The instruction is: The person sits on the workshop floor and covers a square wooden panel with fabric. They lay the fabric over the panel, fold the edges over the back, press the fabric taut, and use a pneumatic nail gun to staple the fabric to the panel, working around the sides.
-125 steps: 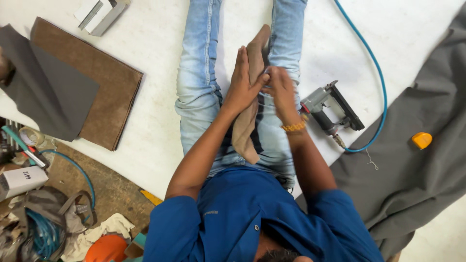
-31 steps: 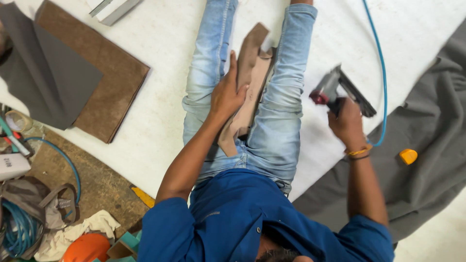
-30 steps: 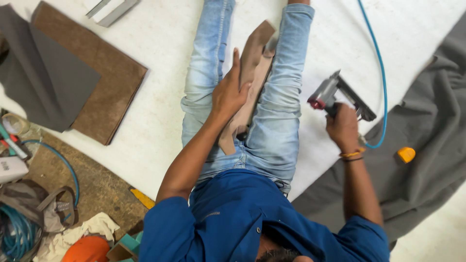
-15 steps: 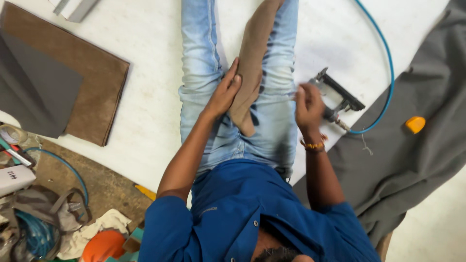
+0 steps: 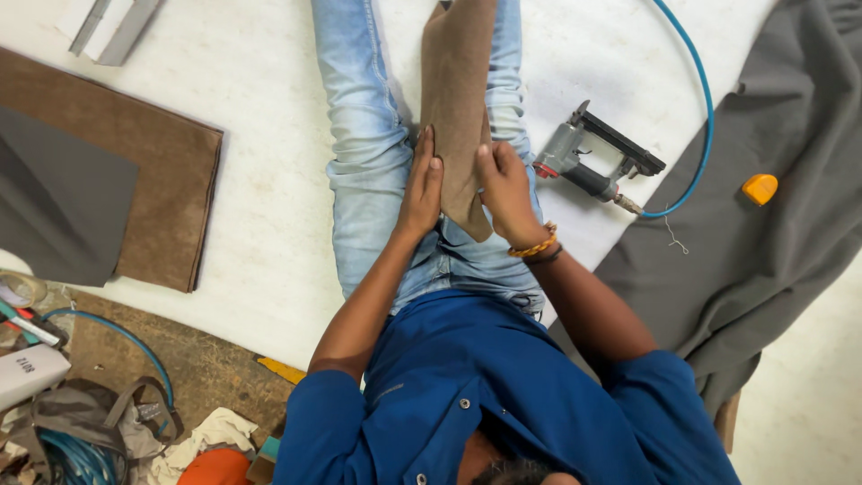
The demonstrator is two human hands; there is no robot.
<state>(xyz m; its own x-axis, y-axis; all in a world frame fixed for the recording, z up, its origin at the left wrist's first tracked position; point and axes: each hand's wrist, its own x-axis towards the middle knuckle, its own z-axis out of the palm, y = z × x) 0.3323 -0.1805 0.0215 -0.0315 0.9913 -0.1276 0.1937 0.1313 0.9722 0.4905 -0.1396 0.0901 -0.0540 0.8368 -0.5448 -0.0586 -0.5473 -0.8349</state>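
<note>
Fabric strip [image 5: 456, 99] on lap, stapler [image 5: 594, 162] right

You are looking down at a pale, whitish work surface [image 5: 269, 233] under even, soft light, with a large grey cloth [image 5: 772, 224] spread over its right side. At upper left a brown fabric-covered panel [image 5: 171, 207] lies flat under a dark grey sheet [image 5: 63, 207]. Below the surface's lower left edge you see a worn brown floor [image 5: 206, 368] littered with rags and hose.
</note>
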